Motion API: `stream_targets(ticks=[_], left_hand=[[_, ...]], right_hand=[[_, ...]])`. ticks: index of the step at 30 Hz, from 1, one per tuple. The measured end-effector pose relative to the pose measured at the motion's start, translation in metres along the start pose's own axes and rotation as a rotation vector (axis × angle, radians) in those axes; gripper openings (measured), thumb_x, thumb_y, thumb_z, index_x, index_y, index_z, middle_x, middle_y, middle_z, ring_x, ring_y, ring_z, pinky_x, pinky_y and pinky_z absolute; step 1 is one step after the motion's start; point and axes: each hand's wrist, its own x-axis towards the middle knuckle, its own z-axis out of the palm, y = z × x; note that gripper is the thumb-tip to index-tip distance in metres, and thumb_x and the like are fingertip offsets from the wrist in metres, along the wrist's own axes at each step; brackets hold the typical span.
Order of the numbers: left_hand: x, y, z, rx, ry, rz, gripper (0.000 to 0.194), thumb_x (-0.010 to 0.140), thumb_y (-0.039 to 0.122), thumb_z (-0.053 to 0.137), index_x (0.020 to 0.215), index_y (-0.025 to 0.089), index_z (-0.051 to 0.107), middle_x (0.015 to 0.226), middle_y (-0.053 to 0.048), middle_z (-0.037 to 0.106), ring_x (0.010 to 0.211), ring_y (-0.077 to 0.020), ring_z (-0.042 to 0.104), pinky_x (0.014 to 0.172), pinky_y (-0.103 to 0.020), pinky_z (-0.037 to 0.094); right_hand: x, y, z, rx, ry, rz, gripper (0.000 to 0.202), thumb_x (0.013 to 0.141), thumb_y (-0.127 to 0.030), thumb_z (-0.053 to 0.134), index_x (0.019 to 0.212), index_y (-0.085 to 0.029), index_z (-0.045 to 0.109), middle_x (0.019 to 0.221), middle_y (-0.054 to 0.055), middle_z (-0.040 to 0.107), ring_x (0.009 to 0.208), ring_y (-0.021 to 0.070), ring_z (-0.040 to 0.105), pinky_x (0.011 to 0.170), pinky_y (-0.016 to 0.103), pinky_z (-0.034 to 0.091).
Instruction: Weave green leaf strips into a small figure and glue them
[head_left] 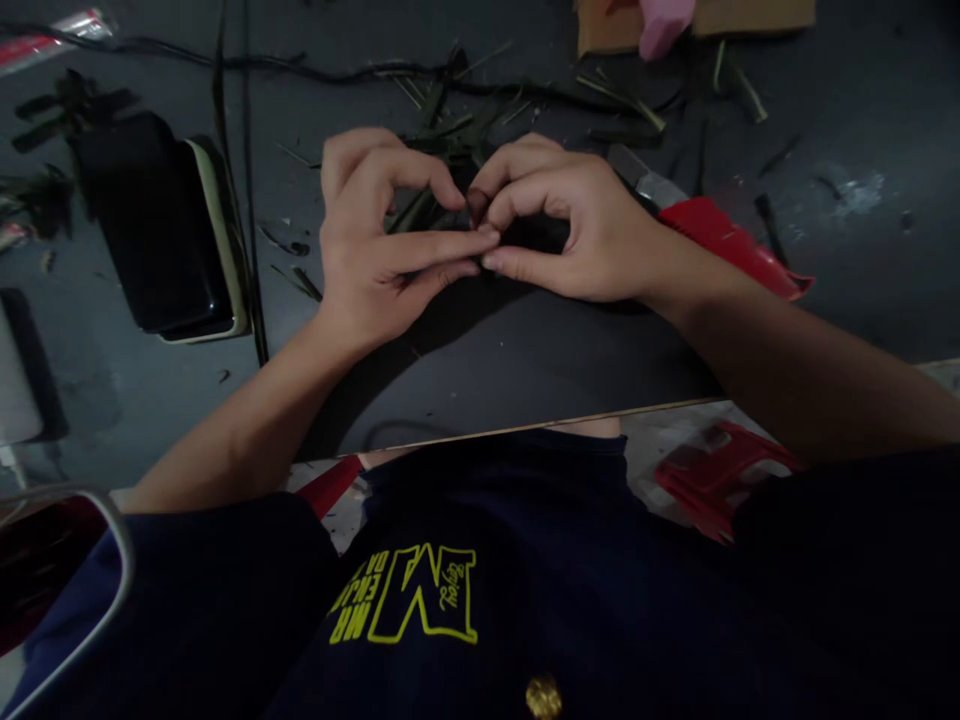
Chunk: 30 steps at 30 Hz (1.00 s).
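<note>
Above the dark table (pixel 510 350), my left hand (pixel 382 225) and my right hand (pixel 566 215) meet at the fingertips. A small dark reddish piece (pixel 477 205) shows between them, pinched by the fingers of my right hand. My left index finger and thumb are curled near it, and its other fingertips touch those of my right hand. What my left fingers hold, if anything, is hidden. Dark green leaf strips (pixel 450 125) lie just behind both hands, partly covered by them.
Two stacked phones (pixel 157 225) lie at the left, beside a black cable (pixel 300 68) running across the back. A red packet (pixel 731 240) lies by my right forearm. Cardboard (pixel 750 14) and a pink object (pixel 664 25) are at the back. The table's front edge (pixel 525 427) is near my body.
</note>
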Motion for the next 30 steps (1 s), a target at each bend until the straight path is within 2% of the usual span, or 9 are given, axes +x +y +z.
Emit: stream_targets(ticks=[3,6,8,10,18,21,25,26,30], left_hand=[[0.003,0.009,-0.005,-0.041,-0.110,-0.172,0.038,0.086,0.045,0.080,0.124,0.046,0.073,0.110,-0.003,0.069,0.113,-0.0285,0.058,0.095,-0.047,0.050],[0.011,0.021,-0.011,-0.096,-0.260,-0.449,0.014,0.085,0.052,0.078,0.095,0.043,0.080,0.107,-0.004,0.069,0.120,-0.0323,0.057,0.100,-0.053,0.048],[0.016,0.026,-0.014,-0.138,-0.278,-0.564,0.018,0.081,0.057,0.079,0.082,0.039,0.078,0.103,-0.005,0.069,0.121,-0.0340,0.057,0.101,-0.055,0.049],[0.019,0.028,-0.015,-0.162,-0.272,-0.624,0.024,0.079,0.060,0.080,0.079,0.037,0.076,0.101,-0.006,0.068,0.123,-0.0345,0.057,0.101,-0.055,0.050],[0.013,0.029,-0.011,-0.137,-0.199,-0.664,0.036,0.083,0.070,0.071,0.083,0.035,0.075,0.104,-0.005,0.068,0.122,-0.0325,0.058,0.093,-0.051,0.052],[0.005,0.021,-0.005,-0.149,-0.088,-0.539,0.035,0.083,0.069,0.074,0.089,0.034,0.079,0.106,-0.005,0.066,0.111,-0.0281,0.059,0.090,-0.048,0.049],[-0.002,0.013,0.000,-0.142,0.025,-0.395,0.043,0.082,0.071,0.073,0.097,0.032,0.080,0.100,-0.003,0.061,0.104,-0.0234,0.055,0.085,-0.042,0.045],[-0.002,0.015,0.000,-0.142,0.025,-0.395,0.044,0.083,0.072,0.071,0.097,0.032,0.079,0.096,-0.003,0.060,0.106,-0.0238,0.054,0.084,-0.042,0.044],[0.006,0.027,-0.004,-0.165,-0.078,-0.587,0.031,0.089,0.063,0.071,0.095,0.034,0.078,0.089,-0.004,0.061,0.107,-0.0262,0.056,0.090,-0.046,0.047]], right_hand=[[0.001,0.004,0.002,-0.007,-0.017,0.023,0.011,0.088,-0.034,0.067,0.082,-0.025,0.070,0.112,0.002,0.073,0.109,0.0212,0.066,0.107,0.041,0.049],[0.001,0.006,0.004,-0.013,-0.044,0.049,0.011,0.086,-0.035,0.068,0.081,-0.026,0.071,0.109,0.003,0.074,0.108,0.0221,0.066,0.106,0.042,0.050],[0.001,0.006,0.005,-0.009,-0.052,0.061,0.010,0.085,-0.035,0.069,0.081,-0.026,0.071,0.109,0.003,0.074,0.109,0.0221,0.066,0.106,0.042,0.050],[0.001,0.006,0.006,0.012,-0.041,0.053,0.011,0.086,-0.035,0.070,0.080,-0.026,0.071,0.109,0.002,0.074,0.108,0.0212,0.067,0.107,0.042,0.049],[0.001,0.008,0.006,0.115,0.016,0.104,0.029,0.087,-0.053,0.073,0.080,-0.025,0.074,0.107,0.004,0.076,0.103,0.0222,0.069,0.101,0.042,0.054],[0.001,0.009,0.006,0.264,0.057,0.094,0.032,0.085,-0.055,0.075,0.083,-0.023,0.078,0.109,0.006,0.076,0.102,0.0218,0.070,0.098,0.040,0.056],[0.002,0.011,0.007,0.390,0.098,0.054,0.024,0.081,-0.042,0.081,0.086,-0.019,0.081,0.107,0.008,0.076,0.099,0.0212,0.071,0.096,0.037,0.056],[0.003,0.012,0.007,0.394,0.099,0.051,0.022,0.081,-0.040,0.081,0.086,-0.019,0.081,0.106,0.008,0.076,0.098,0.0210,0.071,0.096,0.037,0.056],[0.005,0.011,0.010,0.384,0.075,0.117,0.023,0.079,-0.045,0.079,0.083,-0.022,0.080,0.105,0.005,0.076,0.098,0.0199,0.070,0.094,0.035,0.057]])
